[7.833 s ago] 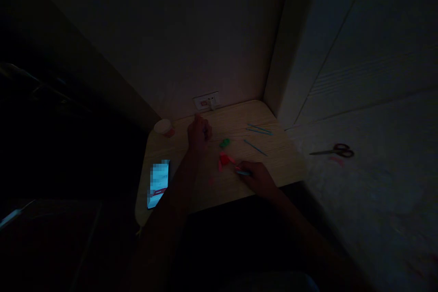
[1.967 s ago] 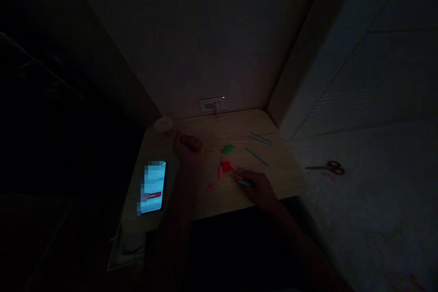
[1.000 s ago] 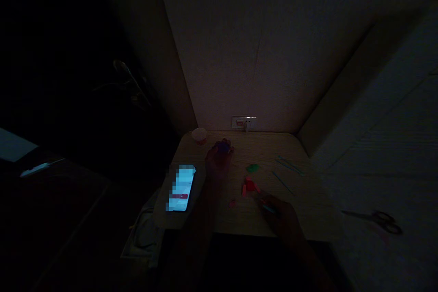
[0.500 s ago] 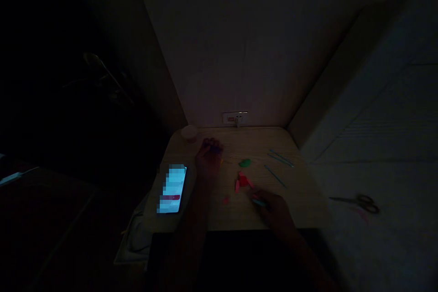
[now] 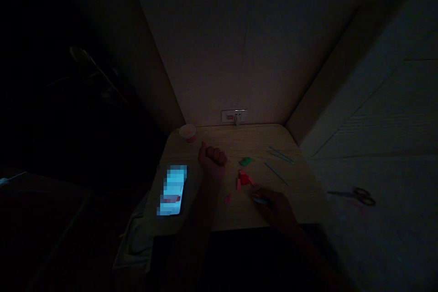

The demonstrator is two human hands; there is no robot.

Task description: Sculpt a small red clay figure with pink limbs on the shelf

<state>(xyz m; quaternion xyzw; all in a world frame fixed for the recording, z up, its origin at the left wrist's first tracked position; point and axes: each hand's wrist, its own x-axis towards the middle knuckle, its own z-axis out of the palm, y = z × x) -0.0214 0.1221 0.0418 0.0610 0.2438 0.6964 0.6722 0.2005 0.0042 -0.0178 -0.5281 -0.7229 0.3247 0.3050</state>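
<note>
In the dim head view, my left hand point(image 5: 212, 160) rests over the table with its palm up. Its fingers are curled into a fist with the thumb sticking up; whatever may be inside is hidden. My right hand point(image 5: 275, 206) is closed at the front right, on a small light-blue piece point(image 5: 261, 201) whose kind is too dark to tell. Just beyond its fingertips lies a red lump point(image 5: 244, 179) with pink strips around it, one pink strip point(image 5: 238, 185) pointing toward me. A small pink bit point(image 5: 227, 199) sits to the left, and a green lump point(image 5: 245, 161) lies farther back.
Several thin blue sticks point(image 5: 276, 174) lie on the right of the wooden table point(image 5: 253, 139). A lit phone point(image 5: 173, 190) is at the left, a small tub point(image 5: 188, 133) at the back left. Scissors point(image 5: 354, 195) lie off to the right. A wall socket point(image 5: 234, 116) is behind.
My left hand has curled from loosely bent fingers, with something dark at them, into a fist with the thumb raised. My right hand stays almost in place with the light-blue piece.
</note>
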